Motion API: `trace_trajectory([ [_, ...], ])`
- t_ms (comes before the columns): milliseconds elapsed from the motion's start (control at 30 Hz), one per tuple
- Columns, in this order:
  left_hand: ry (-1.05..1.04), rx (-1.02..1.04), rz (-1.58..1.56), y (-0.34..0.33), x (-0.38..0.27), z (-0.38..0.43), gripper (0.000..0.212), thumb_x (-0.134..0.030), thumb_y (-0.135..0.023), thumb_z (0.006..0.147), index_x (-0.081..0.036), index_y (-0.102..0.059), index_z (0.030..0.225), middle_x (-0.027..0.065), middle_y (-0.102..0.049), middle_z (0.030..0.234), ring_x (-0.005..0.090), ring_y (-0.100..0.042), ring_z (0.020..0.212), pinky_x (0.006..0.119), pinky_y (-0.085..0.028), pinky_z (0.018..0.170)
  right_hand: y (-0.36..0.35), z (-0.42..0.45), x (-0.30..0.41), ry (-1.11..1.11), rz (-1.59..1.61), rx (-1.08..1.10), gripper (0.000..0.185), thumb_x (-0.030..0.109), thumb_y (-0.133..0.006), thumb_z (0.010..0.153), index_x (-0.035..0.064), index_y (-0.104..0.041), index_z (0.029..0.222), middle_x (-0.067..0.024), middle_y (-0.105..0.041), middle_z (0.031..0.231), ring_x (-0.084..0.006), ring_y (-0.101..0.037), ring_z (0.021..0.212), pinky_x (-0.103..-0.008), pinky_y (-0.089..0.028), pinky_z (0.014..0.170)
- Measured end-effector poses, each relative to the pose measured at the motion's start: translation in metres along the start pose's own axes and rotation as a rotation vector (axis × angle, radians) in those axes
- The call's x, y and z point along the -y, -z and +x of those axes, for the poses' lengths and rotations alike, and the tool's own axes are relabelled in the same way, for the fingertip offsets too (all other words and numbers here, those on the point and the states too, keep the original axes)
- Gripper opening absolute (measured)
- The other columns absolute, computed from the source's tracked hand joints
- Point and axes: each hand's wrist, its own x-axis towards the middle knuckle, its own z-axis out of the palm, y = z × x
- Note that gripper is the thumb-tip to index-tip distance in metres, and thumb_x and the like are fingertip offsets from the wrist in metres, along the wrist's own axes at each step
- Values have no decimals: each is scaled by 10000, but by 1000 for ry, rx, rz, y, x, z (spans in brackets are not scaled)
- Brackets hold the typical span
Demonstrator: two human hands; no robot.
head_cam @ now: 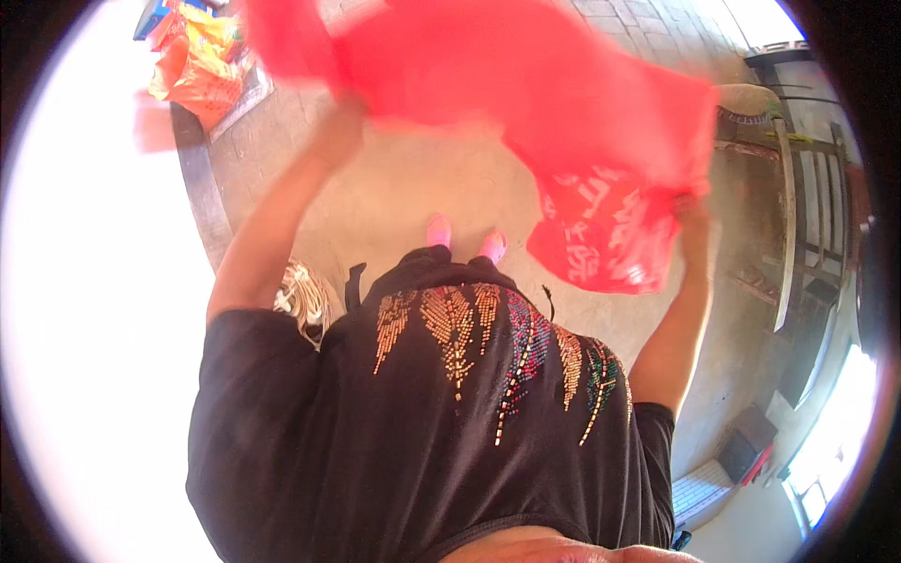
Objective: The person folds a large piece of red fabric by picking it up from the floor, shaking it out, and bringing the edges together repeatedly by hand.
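A large sheet of thin red material, blurred by motion, is spread in the air between my hands and runs past the top edge of the view. My left hand grips its lower edge at the left; the fingers are blurred. At the right, my right hand is closed on the other side. Near it hangs a folded or doubled part with white printed characters. Below the sheet, my feet in pink shoes stand on the floor.
Orange and yellow plastic bags lie at the upper left. A bundle of pale cord or strips is on the floor beside me. A wooden rack or ladder-like frame and a long pole stand at the right.
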Motion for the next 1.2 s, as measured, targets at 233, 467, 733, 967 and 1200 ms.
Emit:
trace_trajectory([
  [233, -220, 469, -513, -52, -41, -20, 222, -157, -525, 841, -40, -651, 981, 75, -631, 743, 187, -585, 709, 365, -475, 718, -18, 30, -139, 57, 39, -18, 383, 251, -567, 863, 122, -568, 1224, -223, -636, 1035, -383, -617, 971, -422, -488, 815],
  [467, -566, 213, -513, 31, -221, 110, 331, -296, -517, 897, -18, -617, 1043, 180, -635, 822, 323, -615, 727, 385, -489, 690, 125, 41, -14, 22, 349, -42, 442, 153, -557, 844, 81, -521, 1279, -163, -613, 1176, -259, -595, 1067, -350, -447, 916],
  [733, -588, 533, -446, 46, -364, 30, 268, -285, -524, 861, -46, -638, 902, 224, -636, 953, 345, -606, 958, 489, -472, 802, 26, -40, 105, 476, 718, 231, 451, 18, -549, 801, 50, -508, 1249, -132, -625, 853, -163, -599, 734, -321, -486, 681],
  [967, -403, -83, -375, -9, -313, 16, 410, -221, -608, 794, -71, -524, 1166, 151, -512, 1201, 313, -468, 1153, 419, -421, 937, 36, -36, 82, 322, 722, 451, 160, 22, -507, 879, 1, -585, 1018, -19, -604, 825, -82, -574, 784, -256, -495, 700],
  [1200, -367, 85, -692, -76, -212, 86, 209, -226, -563, 828, -25, -618, 814, 141, -589, 700, 310, -597, 689, 411, -467, 659, 40, -47, 88, 308, 738, 288, 209, -36, -479, 823, 1, -589, 997, -79, -604, 759, -112, -602, 736, -270, -494, 672],
])
